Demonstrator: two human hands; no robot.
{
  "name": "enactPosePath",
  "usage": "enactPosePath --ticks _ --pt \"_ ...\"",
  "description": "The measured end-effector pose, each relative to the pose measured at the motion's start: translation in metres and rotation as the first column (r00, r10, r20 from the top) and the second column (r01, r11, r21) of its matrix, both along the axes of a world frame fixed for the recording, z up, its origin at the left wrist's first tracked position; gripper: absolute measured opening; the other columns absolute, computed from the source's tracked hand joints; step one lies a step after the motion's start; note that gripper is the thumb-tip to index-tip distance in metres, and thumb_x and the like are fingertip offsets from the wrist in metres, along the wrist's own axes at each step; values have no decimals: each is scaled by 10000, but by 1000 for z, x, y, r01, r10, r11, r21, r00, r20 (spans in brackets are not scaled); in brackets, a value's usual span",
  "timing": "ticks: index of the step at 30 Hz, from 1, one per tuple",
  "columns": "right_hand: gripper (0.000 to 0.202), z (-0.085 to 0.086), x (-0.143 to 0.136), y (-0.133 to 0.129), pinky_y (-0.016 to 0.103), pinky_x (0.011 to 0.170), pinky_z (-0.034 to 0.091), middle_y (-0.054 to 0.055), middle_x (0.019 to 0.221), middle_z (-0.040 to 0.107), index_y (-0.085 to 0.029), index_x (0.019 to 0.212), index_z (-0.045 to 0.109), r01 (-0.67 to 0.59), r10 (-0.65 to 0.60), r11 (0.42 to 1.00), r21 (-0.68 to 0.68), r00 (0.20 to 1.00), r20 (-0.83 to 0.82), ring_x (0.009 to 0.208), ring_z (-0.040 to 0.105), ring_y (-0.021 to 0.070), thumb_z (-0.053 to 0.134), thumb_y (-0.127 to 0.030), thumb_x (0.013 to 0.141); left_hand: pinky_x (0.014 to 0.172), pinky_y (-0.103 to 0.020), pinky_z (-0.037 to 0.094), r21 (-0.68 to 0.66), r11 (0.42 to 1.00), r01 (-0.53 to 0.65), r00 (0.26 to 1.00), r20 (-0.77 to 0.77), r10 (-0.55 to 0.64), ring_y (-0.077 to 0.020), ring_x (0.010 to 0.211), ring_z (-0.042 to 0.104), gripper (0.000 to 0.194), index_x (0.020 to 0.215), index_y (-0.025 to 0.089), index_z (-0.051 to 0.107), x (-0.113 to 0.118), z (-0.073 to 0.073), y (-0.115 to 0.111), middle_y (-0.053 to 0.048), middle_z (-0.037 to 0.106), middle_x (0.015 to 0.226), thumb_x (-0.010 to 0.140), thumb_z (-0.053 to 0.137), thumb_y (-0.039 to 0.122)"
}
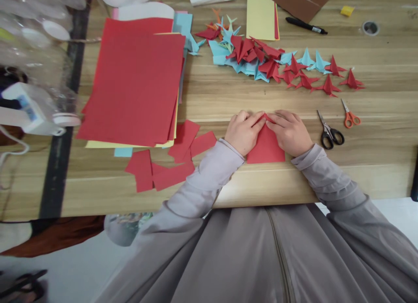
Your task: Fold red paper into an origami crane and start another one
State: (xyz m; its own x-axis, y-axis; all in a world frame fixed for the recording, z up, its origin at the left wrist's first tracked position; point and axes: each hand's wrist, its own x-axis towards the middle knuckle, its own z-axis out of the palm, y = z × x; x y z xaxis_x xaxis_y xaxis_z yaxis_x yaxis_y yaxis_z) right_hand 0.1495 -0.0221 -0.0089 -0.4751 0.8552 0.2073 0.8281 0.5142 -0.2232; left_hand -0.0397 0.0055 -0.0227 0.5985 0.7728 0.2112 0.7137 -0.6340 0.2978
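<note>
A small red paper (266, 145) lies on the wooden table in front of me, its top narrowed to a point between my hands. My left hand (243, 131) pinches the upper left edge of it near the tip. On the other side, my right hand (289, 131) has its fingers pressed together on the upper right edge, also near the tip. The fingertips of both hands almost meet there. Loose red paper pieces (173, 176) lie to the left, beside a stack of large red sheets (137, 85).
Folded red and blue paper figures (241, 50) are heaped beyond my hands and trail right. Black scissors (327, 131) and orange scissors (350, 116) lie right of my right hand. Farther back are a pen (306, 25), yellow sheets (260, 13) and a tape roll (370, 28).
</note>
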Motion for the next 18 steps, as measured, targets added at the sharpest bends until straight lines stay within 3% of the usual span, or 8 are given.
enactPosePath --ticks 8,18 --pt "381 1 1 0 475 975 378 94 1297 618 -188 1211 640 -5 5 1000 -19 1000 5 1242 456 287 445 -118 891 854 -439 372 5 1000 19 1000 3 -19 -259 1082 461 423 1208 223 631 -1 4 0 -95 492 1411 968 295 313" --pt "372 0 0 0 473 971 378 102 1280 627 -183 1208 640 3 -3 1000 -21 1000 14 1241 454 288 440 -129 900 802 -447 383 -7 998 55 998 -28 -55 -264 997 473 402 1230 203 618 -2 6 5 -95 597 1308 959 335 292"
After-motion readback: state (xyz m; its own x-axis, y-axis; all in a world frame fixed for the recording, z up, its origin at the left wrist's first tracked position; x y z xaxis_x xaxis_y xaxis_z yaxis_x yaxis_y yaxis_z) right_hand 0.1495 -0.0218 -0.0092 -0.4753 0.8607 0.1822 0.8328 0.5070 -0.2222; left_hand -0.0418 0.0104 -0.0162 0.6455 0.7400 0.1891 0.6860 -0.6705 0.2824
